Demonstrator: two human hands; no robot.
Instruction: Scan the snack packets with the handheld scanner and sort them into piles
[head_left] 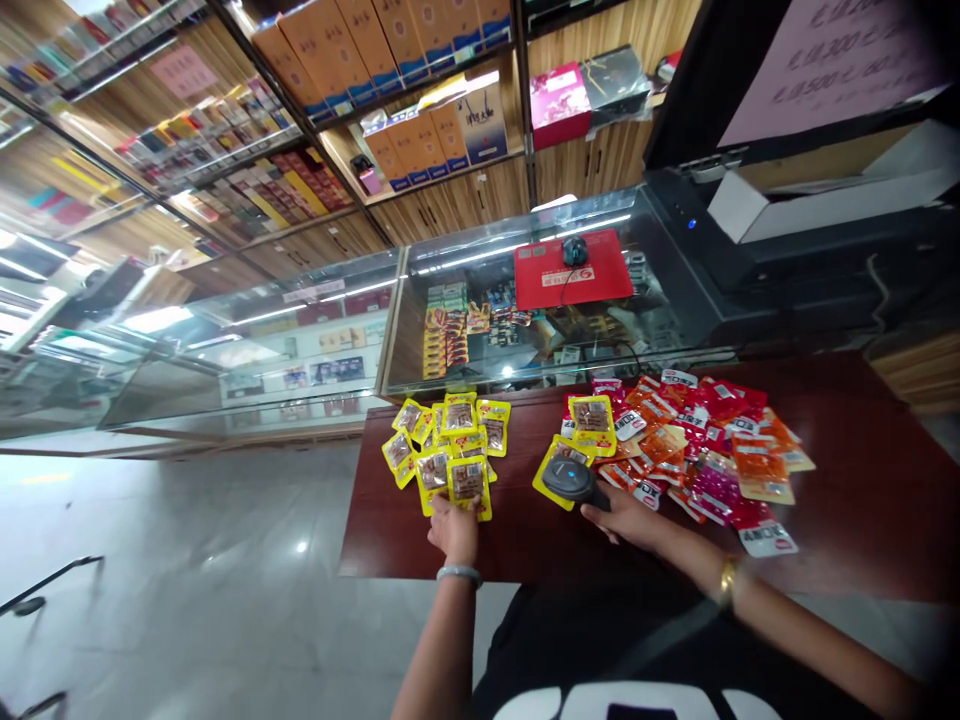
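My left hand (454,530) pinches the near edge of a yellow snack packet (469,482) with a clear middle. That packet lies at the front of a pile of similar yellow packets (459,412) on the dark red table. Wrapped in my right hand (626,518) is the handle of a black barcode scanner (570,477) with a small blue light on top. The scanner head is over a yellow packet (550,490), covering part of it. Just behind, another yellow packet (592,424) rests against a large heap of red, orange and pink packets (697,440).
Behind the table (517,545) stands a glass display counter (480,375), bearing a red mat (536,285) and a computer mouse (575,250). A black machine with a white open box (750,205) is at the right. Shelves of boxed goods (420,140) line the back wall.
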